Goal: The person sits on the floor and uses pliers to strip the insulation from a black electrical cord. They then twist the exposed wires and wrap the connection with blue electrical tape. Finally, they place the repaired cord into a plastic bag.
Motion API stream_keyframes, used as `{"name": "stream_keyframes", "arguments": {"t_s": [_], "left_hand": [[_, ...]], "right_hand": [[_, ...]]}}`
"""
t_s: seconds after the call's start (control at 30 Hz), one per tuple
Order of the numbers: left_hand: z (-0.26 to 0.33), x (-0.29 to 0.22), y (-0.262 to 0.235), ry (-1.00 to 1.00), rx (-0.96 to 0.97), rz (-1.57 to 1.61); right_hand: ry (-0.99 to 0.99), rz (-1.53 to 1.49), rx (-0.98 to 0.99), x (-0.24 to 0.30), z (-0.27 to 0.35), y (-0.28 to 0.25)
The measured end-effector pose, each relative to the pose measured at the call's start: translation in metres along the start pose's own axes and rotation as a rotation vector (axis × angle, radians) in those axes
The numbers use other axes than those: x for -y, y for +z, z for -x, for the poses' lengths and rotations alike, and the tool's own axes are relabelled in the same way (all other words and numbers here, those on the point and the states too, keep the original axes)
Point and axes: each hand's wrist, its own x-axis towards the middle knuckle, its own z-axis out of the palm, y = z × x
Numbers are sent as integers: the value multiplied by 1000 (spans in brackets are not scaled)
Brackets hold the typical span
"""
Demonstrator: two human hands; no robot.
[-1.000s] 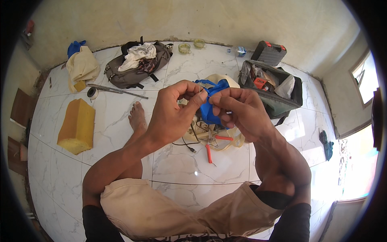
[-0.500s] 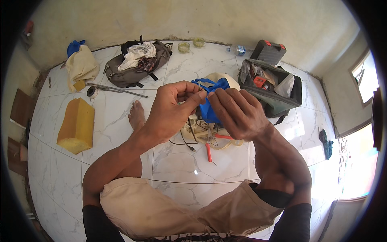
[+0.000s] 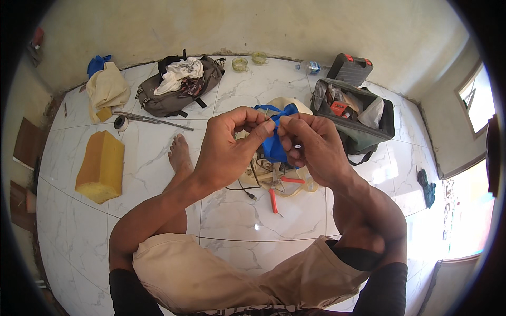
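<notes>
Fingertip to fingertip, my left hand (image 3: 224,152) and my right hand (image 3: 322,150) meet above the floor in front of me. The left thumb and index finger pinch a thin, pale wire (image 3: 268,112) whose end sticks up. My right hand is closed in a pinch close beside it; what lies in its fingers is mostly hidden, apart from a small white glint. Below and behind them is a blue cloth or bag (image 3: 274,148). Red-handled pliers (image 3: 292,180) lie under the hands, near a dark cable with a plug (image 3: 251,196).
Right of the hands stands an open tool bag (image 3: 363,129), with a black case (image 3: 350,69) and plastic bottle (image 3: 311,67) behind. A grey backpack (image 3: 205,87), metal rods (image 3: 153,120), a tape roll (image 3: 120,124) and a yellow foam block (image 3: 100,166) are on the left.
My right hand has rolled so its thumb side now faces me, its fingertips still at the left ones. The left hand has barely shifted.
</notes>
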Motion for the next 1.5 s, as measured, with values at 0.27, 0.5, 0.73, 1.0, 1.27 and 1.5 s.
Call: {"name": "stream_keyframes", "arguments": {"t_s": [0.27, 0.5, 0.73, 1.0, 1.27, 1.5], "left_hand": [[-2, -2, -4, -126, -12, 105], [-1, -3, -6, -247, 82, 271], [0, -7, -7, -306, 83, 321], [-1, -7, -7, -298, 17, 308], [-2, -8, -6, -316, 44, 366], [-3, -7, -8, -311, 67, 440]], "right_hand": [[-1025, 1062, -167, -7, 0, -2], [-1537, 1534, -92, -9, -9, -16], [-1518, 1429, -45, -8, -11, -17], [-1181, 1201, -38, -14, -8, -13], [-696, 873, -121, -10, -2, -7], [-463, 648, -145, -7, 0, -3]]}}
